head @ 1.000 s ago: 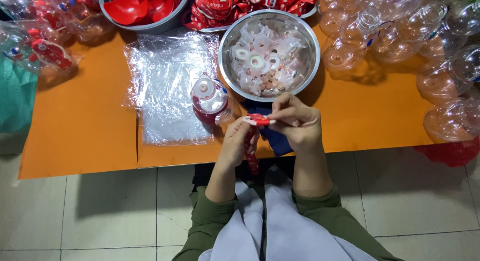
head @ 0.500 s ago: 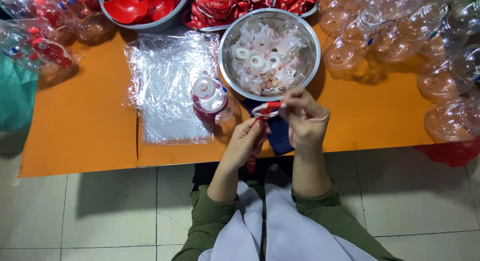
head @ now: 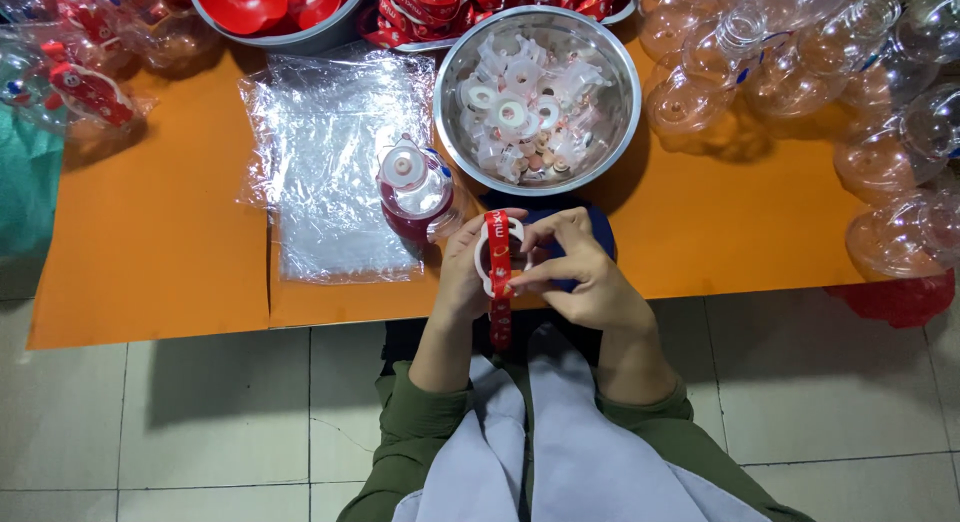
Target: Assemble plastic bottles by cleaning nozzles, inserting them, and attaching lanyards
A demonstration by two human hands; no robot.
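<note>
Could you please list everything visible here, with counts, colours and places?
White ring part: one, white, held in both hands above the table's near edge.
Red strap: one, red, running across the ring and hanging down.
Steel bowl: one, silver, table centre, filled with white plastic parts.
Plastic bags: a clear stack, left of the bowl.
Small bottle: one, clear with a red base, beside the bags.
Clear round bottles: many, too many to count, right side; more at the far left.
Red scoops: several, in a bowl at top left.
Red straps pile: many, top centre.
Table: one, orange.
Left hand: on the ring.
Right hand: on the ring.
</note>
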